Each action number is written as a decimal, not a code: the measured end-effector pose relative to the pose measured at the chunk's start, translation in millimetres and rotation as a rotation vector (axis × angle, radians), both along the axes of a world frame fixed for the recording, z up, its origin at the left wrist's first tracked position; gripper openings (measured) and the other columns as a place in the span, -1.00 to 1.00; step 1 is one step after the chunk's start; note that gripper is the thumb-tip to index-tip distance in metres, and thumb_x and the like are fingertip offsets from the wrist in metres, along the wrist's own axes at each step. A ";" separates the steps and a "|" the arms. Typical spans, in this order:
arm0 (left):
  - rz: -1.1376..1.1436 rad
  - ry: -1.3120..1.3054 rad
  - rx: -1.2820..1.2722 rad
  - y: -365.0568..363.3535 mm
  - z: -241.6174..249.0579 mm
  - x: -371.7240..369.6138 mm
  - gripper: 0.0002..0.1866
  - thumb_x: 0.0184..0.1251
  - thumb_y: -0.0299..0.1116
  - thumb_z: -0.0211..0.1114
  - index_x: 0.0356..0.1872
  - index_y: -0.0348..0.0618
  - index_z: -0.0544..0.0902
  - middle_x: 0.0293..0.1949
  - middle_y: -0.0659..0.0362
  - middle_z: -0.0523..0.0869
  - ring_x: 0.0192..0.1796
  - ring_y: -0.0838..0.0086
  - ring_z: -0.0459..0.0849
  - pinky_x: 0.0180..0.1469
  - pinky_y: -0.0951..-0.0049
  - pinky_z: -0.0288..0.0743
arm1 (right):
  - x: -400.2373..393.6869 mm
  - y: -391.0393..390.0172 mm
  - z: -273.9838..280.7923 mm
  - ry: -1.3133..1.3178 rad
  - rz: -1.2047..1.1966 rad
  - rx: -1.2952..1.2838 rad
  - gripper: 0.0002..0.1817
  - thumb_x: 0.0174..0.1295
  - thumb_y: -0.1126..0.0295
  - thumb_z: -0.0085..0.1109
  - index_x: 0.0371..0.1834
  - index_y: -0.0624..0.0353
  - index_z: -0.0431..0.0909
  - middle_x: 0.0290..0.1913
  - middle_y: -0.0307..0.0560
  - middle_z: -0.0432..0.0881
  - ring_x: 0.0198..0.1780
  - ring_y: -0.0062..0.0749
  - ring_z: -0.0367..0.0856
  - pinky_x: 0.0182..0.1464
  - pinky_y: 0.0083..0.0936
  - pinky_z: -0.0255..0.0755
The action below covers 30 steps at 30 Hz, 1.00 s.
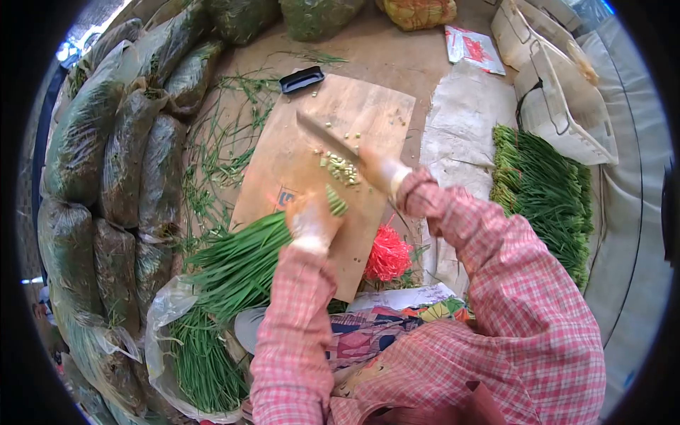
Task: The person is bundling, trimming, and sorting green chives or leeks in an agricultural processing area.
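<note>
My left hand (309,219) is wrapped round a bunch of green stalks (241,258) over the wooden board (283,152); the pale cut ends poke out on its right side. A knife (326,137) is held in my right hand (379,170), its blade pointing to the upper left above the board. Small pale cut pieces (340,170) lie on the board below the blade. The long leaves hang off the board's lower left edge, above more stalks (205,361) in an open plastic bag (159,336).
Filled plastic bags (120,156) line the left. A black tray (302,80) sits at the board's top edge. Red ties (388,253) are at its lower right. Neat green bundles (545,184) lie right, below a white crate (567,106). Loose leaves (219,142) litter the floor.
</note>
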State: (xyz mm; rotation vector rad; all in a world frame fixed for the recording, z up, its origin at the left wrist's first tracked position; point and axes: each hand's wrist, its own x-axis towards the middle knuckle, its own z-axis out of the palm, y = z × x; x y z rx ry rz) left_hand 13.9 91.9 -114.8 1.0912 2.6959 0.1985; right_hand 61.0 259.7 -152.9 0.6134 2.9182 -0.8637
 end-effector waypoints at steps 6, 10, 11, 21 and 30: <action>0.120 -0.425 0.791 -65.9 79.8 9.0 -0.46 -0.24 -0.54 0.35 -0.07 -0.25 0.48 -0.29 0.14 0.62 -0.25 0.46 0.58 -0.12 0.46 0.44 | -37.6 98.7 -38.6 0.171 -0.253 0.304 -0.62 -0.05 0.12 0.08 -0.23 0.13 0.42 -0.32 0.10 0.51 -0.24 -0.01 0.48 -0.24 -0.15 0.33; 0.197 -0.484 0.812 -114.2 141.3 -10.4 -0.34 -0.02 -0.47 0.26 0.18 -0.36 0.23 0.02 0.05 0.47 0.01 0.36 0.47 0.11 0.38 0.32 | 9.6 23.5 36.9 0.281 0.257 0.119 -0.12 -0.37 -0.07 0.36 0.09 0.15 0.34 0.00 0.20 0.44 0.10 0.05 0.36 0.11 -0.09 0.23; -0.038 -0.195 0.740 -110.7 158.5 -8.4 -0.59 0.02 -0.50 0.24 -0.04 -0.29 0.41 -0.09 0.00 0.54 -0.06 0.22 0.52 0.05 0.29 0.35 | -3.1 -13.1 5.4 0.550 0.291 0.072 0.07 -0.45 -0.18 0.37 0.19 0.18 0.21 0.05 0.26 0.36 0.15 0.08 0.29 0.19 -0.10 0.12; -0.245 -0.937 1.302 -5.0 256.3 48.0 -0.32 0.20 -0.05 -0.02 0.27 -0.25 0.11 0.22 0.03 0.26 0.23 0.28 0.25 0.25 0.30 0.11 | 154.7 -82.5 133.4 1.041 0.298 -0.778 0.30 -0.42 0.07 0.50 0.34 0.25 -0.25 0.23 0.14 0.23 0.25 -0.20 0.21 0.29 -0.30 0.00; -0.600 -1.216 0.999 77.9 160.6 141.2 -0.35 0.28 0.04 -0.05 0.25 -0.23 0.20 0.22 0.01 0.29 0.23 0.29 0.28 0.26 0.34 0.06 | 350.9 -97.0 68.3 1.203 -0.356 -0.806 -0.36 0.09 0.35 0.17 0.23 0.25 0.15 0.20 -0.13 0.30 0.15 -0.45 0.28 0.22 -0.42 0.15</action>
